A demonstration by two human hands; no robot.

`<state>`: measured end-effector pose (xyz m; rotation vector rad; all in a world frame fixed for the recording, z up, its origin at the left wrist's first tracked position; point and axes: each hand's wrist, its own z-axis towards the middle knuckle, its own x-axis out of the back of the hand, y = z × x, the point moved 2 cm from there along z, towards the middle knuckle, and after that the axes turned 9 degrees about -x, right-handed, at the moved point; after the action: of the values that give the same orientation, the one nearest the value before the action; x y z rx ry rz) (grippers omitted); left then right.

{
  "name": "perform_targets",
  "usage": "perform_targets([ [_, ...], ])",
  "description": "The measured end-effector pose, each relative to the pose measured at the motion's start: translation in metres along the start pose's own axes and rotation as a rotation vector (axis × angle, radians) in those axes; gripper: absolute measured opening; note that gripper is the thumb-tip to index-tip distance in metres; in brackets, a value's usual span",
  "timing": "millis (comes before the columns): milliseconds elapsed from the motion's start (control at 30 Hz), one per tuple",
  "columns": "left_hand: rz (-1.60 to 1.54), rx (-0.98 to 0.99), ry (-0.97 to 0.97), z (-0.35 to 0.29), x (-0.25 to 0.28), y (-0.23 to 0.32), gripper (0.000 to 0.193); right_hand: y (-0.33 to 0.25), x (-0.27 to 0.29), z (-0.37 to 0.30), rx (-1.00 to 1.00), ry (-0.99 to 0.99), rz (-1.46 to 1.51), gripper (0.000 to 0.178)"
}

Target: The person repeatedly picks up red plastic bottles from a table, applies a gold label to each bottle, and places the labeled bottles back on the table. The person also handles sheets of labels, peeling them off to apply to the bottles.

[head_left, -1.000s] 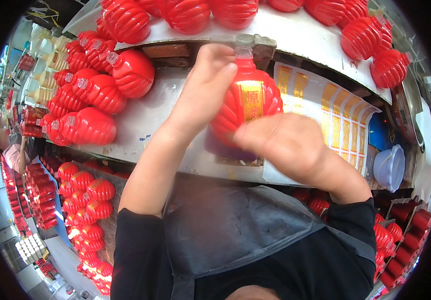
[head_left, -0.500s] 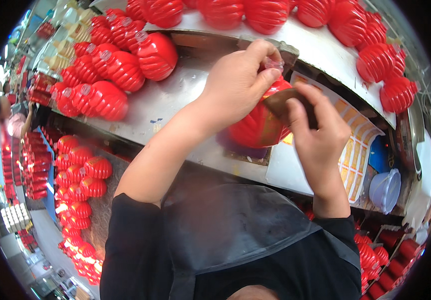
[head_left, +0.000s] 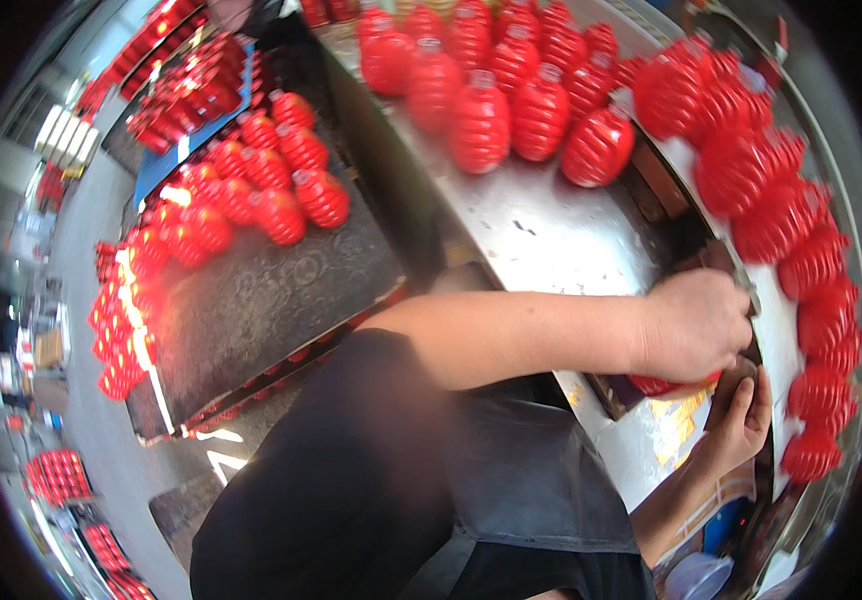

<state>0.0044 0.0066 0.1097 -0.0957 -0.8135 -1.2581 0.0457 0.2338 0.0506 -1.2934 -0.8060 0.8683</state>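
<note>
A red ribbed bottle [head_left: 651,385] lies mostly hidden beneath my left hand at the bench's near edge. My left hand [head_left: 696,322] is closed at its top end; the neck is covered by the fingers. Just below and to the right, my right hand [head_left: 746,415] pinches a flat brown piece [head_left: 734,388] against the bottle's side. The kind of this piece cannot be made out. Next to the bottle is a sheet of yellow-gold labels [head_left: 679,425] on a white backing, partly behind my right forearm.
Several red bottles [head_left: 479,125] stand on the metal bench [head_left: 561,235]. More bottles [head_left: 771,220] line the raised shelf along the right. At left, a dark table [head_left: 281,290] bears further red bottles [head_left: 276,215]. A pale bucket [head_left: 699,577] sits at the lower right.
The view has swung left, so the bench and my hands appear farther right. My left hand stays at the bottle's top, and my right hand keeps the brown piece at its side.
</note>
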Motion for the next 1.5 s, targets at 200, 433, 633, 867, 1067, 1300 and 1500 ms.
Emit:
perform_targets([
  [200, 0.027, 0.056, 0.199, -0.083, 0.092, 0.011, 0.016, -0.004, -0.026, 0.010, 0.055, -0.154, 0.058, 0.032],
  [433, 0.504, 0.857, 0.289, -0.268, 0.259, 0.059, 0.024, 0.000, -0.085, 0.032, -0.217, -0.586, 0.194, 0.036],
  [633, 1.217, 1.283, 0.352, -0.434, 0.339, 0.064, 0.028, 0.005, -0.089, 0.046, -0.518, -0.690, 0.200, 0.038],
  [867, 1.388, 1.281, 0.329, -0.562, 0.375, 0.005, 0.025, 0.005, -0.083, 0.047, -0.630, -0.687, 0.192, 0.036],
  [1067, 1.238, 1.455, 0.207, -0.584, 0.388, -0.019, 0.024, 0.013, -0.084, 0.033, -0.588, -0.643, 0.229, 0.035],
  [1300, 1.261, 1.331, 0.214, -0.462, 0.376, -0.024, 0.023, 0.000, -0.138, 0.009, -0.502, -0.554, -0.054, 0.034],
  [1500, 0.481, 0.769, 0.471, -0.277, 0.251, -0.108, 0.035, -0.019, -0.240, 0.007, 0.023, -0.707, -0.390, 0.033],
])
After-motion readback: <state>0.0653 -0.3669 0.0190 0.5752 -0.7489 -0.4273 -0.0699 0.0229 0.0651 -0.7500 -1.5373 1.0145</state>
